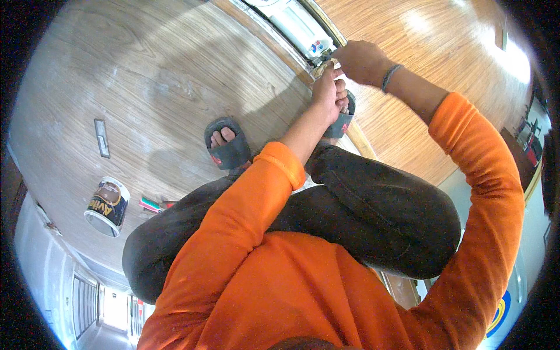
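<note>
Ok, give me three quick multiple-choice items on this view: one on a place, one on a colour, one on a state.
1. Where does the can lie?
A. on the wooden floor at the person's left
B. on the person's knee
C. in the right hand

2. What colour are the sleeves?
A. blue
B. orange
C. white

3. How do the two hands stand?
A. both flat on the floor
B. one behind the back
C. close together at a small object by the floor strip

Answers: 1 A, the can rests on its side on the wooden floor, left of the knees. 2 B, both forearms wear orange. 3 C, the left hand and right hand meet at a small object beside the floor strip; what it is cannot be told.
</note>
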`<state>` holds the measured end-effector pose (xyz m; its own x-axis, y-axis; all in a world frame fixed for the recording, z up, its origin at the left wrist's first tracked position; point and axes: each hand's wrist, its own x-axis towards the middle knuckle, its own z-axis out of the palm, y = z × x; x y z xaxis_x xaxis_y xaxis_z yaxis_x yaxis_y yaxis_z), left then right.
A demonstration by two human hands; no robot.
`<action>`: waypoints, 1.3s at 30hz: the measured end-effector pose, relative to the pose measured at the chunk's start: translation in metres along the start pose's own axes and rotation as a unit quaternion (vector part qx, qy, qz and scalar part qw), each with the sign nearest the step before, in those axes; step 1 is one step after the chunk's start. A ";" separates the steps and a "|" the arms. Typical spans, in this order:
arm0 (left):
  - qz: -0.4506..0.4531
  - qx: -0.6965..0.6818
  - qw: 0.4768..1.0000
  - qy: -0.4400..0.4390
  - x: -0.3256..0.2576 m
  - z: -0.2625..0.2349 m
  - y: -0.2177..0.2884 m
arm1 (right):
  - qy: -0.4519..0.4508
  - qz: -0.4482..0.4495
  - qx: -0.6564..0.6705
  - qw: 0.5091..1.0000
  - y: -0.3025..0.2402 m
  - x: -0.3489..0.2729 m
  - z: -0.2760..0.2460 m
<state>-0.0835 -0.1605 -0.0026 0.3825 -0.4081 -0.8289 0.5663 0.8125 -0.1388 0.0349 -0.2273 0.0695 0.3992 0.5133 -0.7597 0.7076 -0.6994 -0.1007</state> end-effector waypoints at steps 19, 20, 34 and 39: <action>-0.045 -0.110 0.993 -0.005 0.031 0.013 0.008 | 0.113 0.028 -0.009 0.993 -0.009 -0.023 -0.009; -0.050 -0.114 0.992 0.006 0.027 0.016 0.007 | 0.143 0.019 -0.015 0.989 -0.009 -0.024 -0.007; -0.082 -0.110 0.991 -0.014 0.024 0.012 -0.008 | 0.238 -0.015 0.047 0.970 0.000 -0.038 0.012; -0.028 -0.072 0.997 0.007 0.035 0.012 -0.019 | 0.168 0.102 0.125 0.973 -0.009 -0.043 0.018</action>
<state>-0.0720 -0.1952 -0.0220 0.3431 -0.4494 -0.8248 0.4755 0.8404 -0.2601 0.0013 -0.2523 0.0917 0.7138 0.4552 -0.5322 0.4470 -0.8812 -0.1541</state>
